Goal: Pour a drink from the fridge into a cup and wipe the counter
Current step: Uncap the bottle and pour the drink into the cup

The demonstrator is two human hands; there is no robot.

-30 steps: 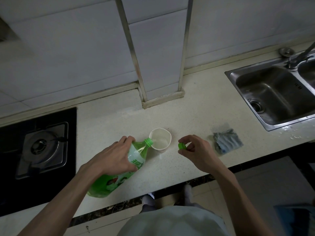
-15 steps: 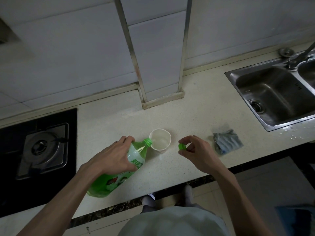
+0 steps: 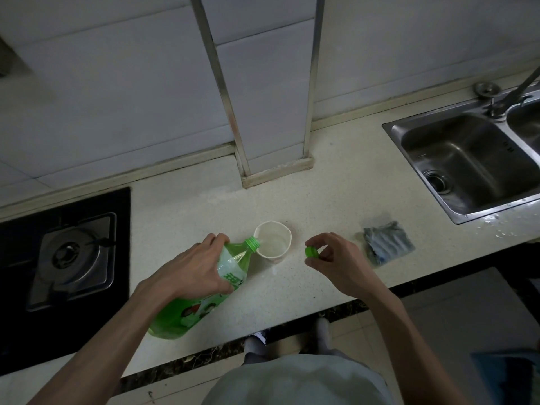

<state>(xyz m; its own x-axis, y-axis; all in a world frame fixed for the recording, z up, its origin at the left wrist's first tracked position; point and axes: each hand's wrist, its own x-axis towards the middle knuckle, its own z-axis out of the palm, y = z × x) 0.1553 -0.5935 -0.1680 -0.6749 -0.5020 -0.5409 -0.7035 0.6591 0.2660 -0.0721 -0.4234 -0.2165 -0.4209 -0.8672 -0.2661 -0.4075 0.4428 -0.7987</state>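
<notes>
Green plastic bottle, gripped by the left hand, tilts its neck over the white paper cup to pour; the right hand pinches the green cap aside, ready for recapping.

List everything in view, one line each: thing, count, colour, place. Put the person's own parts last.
bottle: 1, green, tilted over the counter, mouth at the cup's rim
cup: 1, white, on the counter, centre
cap: 1, green, pinched in the right hand
cloth: 1, grey-blue, on the counter right of the cup
counter: 1, cream, across the middle
sink: 1, steel, right; a second basin is cut off at the edge
tap: 1, steel, behind the sink
stove: 1, black with a steel burner, left
left hand: 1, grips the bottle
right hand: 1, holds the cap
</notes>
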